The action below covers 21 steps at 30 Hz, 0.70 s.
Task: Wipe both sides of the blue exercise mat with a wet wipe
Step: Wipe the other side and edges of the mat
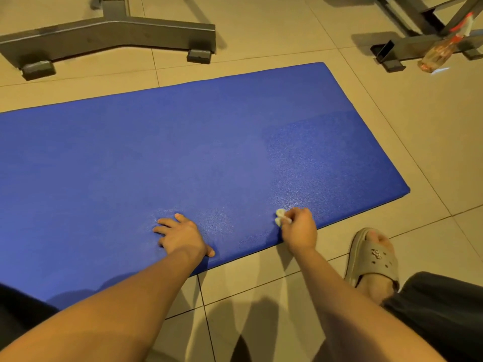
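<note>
Blue mat (183,152) lies flat on tile floor (431,152). Right hand (299,229), fingers curled, pinches a bunched white wipe (281,216) against mat nr its near edge. Left hand (181,236) rests flat on mat, fingers spread. Sandal (372,254) just beside mat; bottle (441,50) & metal frame (109,35) beyond far edge.

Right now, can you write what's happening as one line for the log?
step: wiping mat | left hand: flat on mat | right hand: pinches wipe on mat, near edge
</note>
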Each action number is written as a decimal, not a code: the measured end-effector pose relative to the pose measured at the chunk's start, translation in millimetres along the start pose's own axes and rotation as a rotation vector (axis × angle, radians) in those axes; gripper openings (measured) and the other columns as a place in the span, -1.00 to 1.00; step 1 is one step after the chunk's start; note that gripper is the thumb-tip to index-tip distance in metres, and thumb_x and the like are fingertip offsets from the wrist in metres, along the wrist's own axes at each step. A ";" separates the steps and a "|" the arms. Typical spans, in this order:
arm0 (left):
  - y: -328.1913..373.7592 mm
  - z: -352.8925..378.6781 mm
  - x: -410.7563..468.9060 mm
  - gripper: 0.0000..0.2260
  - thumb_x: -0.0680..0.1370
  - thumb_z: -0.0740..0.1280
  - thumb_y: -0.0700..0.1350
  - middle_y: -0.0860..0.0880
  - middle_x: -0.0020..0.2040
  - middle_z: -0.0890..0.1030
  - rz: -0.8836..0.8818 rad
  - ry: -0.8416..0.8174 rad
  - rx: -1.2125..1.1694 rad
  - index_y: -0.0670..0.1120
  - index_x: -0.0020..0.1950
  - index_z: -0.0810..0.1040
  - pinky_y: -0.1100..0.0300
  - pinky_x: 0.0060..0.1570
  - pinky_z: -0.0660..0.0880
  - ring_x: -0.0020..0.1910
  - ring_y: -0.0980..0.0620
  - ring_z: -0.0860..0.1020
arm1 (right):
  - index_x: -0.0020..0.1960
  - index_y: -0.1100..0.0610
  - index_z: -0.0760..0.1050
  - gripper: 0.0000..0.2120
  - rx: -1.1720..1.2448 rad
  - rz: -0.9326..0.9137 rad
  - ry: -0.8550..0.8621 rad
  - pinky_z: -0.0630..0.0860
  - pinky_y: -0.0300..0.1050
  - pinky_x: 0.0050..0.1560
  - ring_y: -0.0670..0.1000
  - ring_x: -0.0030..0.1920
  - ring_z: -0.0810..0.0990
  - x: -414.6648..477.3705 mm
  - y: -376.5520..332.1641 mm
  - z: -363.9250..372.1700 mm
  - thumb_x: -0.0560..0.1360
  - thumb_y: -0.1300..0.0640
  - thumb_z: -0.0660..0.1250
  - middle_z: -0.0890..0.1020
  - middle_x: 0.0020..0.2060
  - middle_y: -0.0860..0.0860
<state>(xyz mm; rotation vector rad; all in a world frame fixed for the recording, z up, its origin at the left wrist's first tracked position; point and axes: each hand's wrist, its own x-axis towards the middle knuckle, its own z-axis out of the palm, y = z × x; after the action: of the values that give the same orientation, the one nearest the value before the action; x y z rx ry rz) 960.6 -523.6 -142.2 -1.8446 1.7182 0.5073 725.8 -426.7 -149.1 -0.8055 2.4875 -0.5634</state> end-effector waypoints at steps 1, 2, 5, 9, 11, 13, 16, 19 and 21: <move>0.5 0.1 0.3 0.39 0.15 0.58 0.42 -0.44 0.56 0.01 -0.001 -0.001 0.004 -0.22 0.64 -0.12 -0.20 0.32 0.44 0.53 -0.48 0.10 | -0.14 0.13 0.56 -0.81 0.001 0.044 0.027 0.38 -0.11 -0.15 0.14 -0.15 0.56 7.0 6.7 -5.4 0.57 0.03 0.37 0.55 0.01 0.12; 1.0 -0.1 0.3 0.39 0.15 0.58 0.42 -0.44 0.56 0.01 -0.002 -0.003 0.009 -0.21 0.64 -0.12 -0.19 0.31 0.45 0.53 -0.48 0.10 | -0.16 0.12 0.53 -0.78 0.002 0.079 0.049 0.36 -0.12 -0.18 0.12 -0.19 0.54 11.2 11.6 -7.8 0.59 0.02 0.36 0.57 -0.02 0.14; 1.5 -0.5 0.4 0.38 0.16 0.58 0.42 -0.44 0.56 0.01 -0.006 -0.005 0.017 -0.21 0.64 -0.12 -0.18 0.31 0.46 0.53 -0.47 0.10 | -0.07 0.14 0.50 -0.91 0.059 0.082 0.077 0.36 -0.11 -0.17 0.09 -0.19 0.51 5.7 7.7 0.3 0.60 0.14 0.33 0.61 -0.08 0.12; 1.7 -1.6 -1.0 0.37 0.17 0.58 0.42 -0.43 0.56 0.01 -0.006 -0.005 0.025 -0.21 0.64 -0.12 -0.17 0.31 0.45 0.54 -0.47 0.09 | 0.09 0.15 0.55 -0.90 0.088 -0.031 0.037 0.43 -0.11 -0.06 0.07 -0.15 0.51 -24.4 -15.6 28.6 0.61 0.20 0.28 0.47 0.00 0.05; 1.8 -0.4 -0.9 0.37 0.17 0.58 0.42 -0.44 0.56 0.01 -0.002 -0.003 0.027 -0.21 0.64 -0.12 -0.16 0.30 0.46 0.54 -0.46 0.09 | 0.08 0.16 0.58 -0.84 0.043 -0.110 -0.017 0.47 -0.05 -0.04 0.16 -0.14 0.55 -42.6 -28.6 48.4 0.64 0.13 0.25 0.41 0.00 0.05; 1.6 0.8 -0.8 0.36 0.18 0.57 0.43 -0.44 0.56 0.01 -0.002 0.003 0.029 -0.21 0.64 -0.12 -0.15 0.30 0.46 0.54 -0.46 0.09 | 0.09 0.16 0.59 -0.77 -0.007 -0.223 -0.055 0.50 -0.01 -0.01 0.18 -0.10 0.56 -63.5 -42.1 69.8 0.66 0.06 0.21 0.43 0.02 0.09; 0.8 1.4 -0.2 0.36 0.19 0.56 0.43 -0.44 0.56 0.01 -0.006 0.017 0.029 -0.21 0.64 -0.12 -0.15 0.32 0.46 0.54 -0.46 0.10 | 0.19 0.13 0.55 -0.81 -0.124 -0.403 -0.074 0.51 -0.06 -0.02 0.10 0.02 0.52 -87.5 -52.4 91.2 0.63 0.11 0.27 0.46 0.09 0.08; 1.5 0.4 -1.2 0.36 0.18 0.56 0.43 -0.44 0.56 0.02 -0.006 0.015 0.029 -0.21 0.64 -0.12 -0.16 0.32 0.46 0.54 -0.46 0.10 | 0.15 0.07 0.57 -0.83 -0.250 -0.495 -0.107 0.52 -0.06 -0.12 0.09 0.02 0.54 -78.8 -43.6 84.0 0.56 0.15 0.38 0.48 0.05 0.06; 2.0 0.0 -1.2 0.36 0.18 0.57 0.43 -0.44 0.56 0.02 -0.005 0.010 0.028 -0.21 0.64 -0.11 -0.16 0.32 0.46 0.54 -0.46 0.10 | 0.06 0.03 0.64 -0.85 -0.293 -0.481 -0.055 0.51 -0.04 -0.21 0.12 -0.07 0.57 -58.0 -33.8 69.1 0.52 0.19 0.41 0.49 -0.04 0.05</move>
<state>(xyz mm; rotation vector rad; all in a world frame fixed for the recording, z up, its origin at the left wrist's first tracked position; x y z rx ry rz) 958.4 -522.8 -141.7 -1.8337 1.7184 0.4709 819.6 -431.9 -170.6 -1.5318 2.3558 -0.3232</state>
